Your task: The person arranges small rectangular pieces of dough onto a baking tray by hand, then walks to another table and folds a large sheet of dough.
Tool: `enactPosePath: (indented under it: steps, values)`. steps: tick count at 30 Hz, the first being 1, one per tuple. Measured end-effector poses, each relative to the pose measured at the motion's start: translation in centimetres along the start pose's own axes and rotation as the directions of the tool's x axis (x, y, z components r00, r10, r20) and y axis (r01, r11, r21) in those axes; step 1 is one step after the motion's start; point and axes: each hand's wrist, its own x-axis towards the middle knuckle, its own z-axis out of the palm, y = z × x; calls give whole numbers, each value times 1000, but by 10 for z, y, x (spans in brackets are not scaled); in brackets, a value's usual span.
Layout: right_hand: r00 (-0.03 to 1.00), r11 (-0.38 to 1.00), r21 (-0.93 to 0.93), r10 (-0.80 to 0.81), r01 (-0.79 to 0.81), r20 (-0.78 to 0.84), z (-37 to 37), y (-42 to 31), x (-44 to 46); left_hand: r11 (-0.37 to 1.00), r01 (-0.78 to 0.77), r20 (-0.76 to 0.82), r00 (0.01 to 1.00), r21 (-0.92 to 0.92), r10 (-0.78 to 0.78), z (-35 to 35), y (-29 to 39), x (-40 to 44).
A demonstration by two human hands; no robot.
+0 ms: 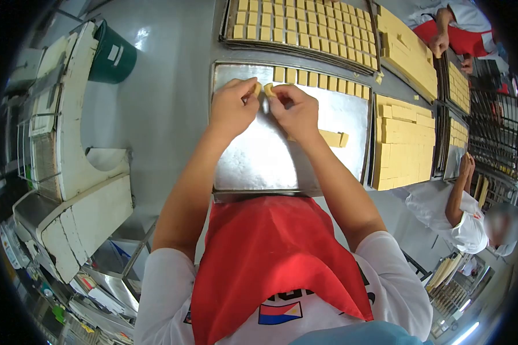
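Note:
My left hand (235,107) is closed in a pinch on a small yellow piece (258,88) above the metal tray (253,161). Just to its right, my right hand (296,110) pinches another yellow piece (268,89). The two pieces are close together with a narrow gap between them. Along the tray's far edge runs a row of yellow blocks (312,79). A yellow strip (331,138) lies on the tray beyond my right wrist, partly hidden by my forearm, with a short piece (343,140) at its right end.
Behind the tray stands a stack of trays full of yellow blocks (299,29). Yellow slabs (406,144) are piled at the right, with more slabs (406,54) behind. Two co-workers handle trays at the right. A green bin (114,54) stands at the left.

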Motion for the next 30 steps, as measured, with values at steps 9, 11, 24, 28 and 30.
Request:
enactPosePath:
  steps: [9, 11, 24, 28, 30]
  values:
    - [884, 524, -766, -452, 372, 120, 5, 13, 15, 924, -249, -77, 956, 291, 282, 9, -29, 8]
    - [885, 569, -740, -459, 357, 75, 9, 12, 24, 923, -256, -86, 953, 286, 291, 11, -30, 15]
    - [888, 603, -758, -455, 250, -69, 22, 21, 36, 910, -200, -137, 955, 362, 265, 18, -36, 29]
    - [888, 619, -747, -452, 243, -86, 23, 19, 35, 914, -214, -151, 948, 345, 279, 21, -37, 30]
    - [888, 621, -747, -450, 238, -91, 23, 19, 36, 912, -198, -151, 952, 359, 266, 20, -36, 31]
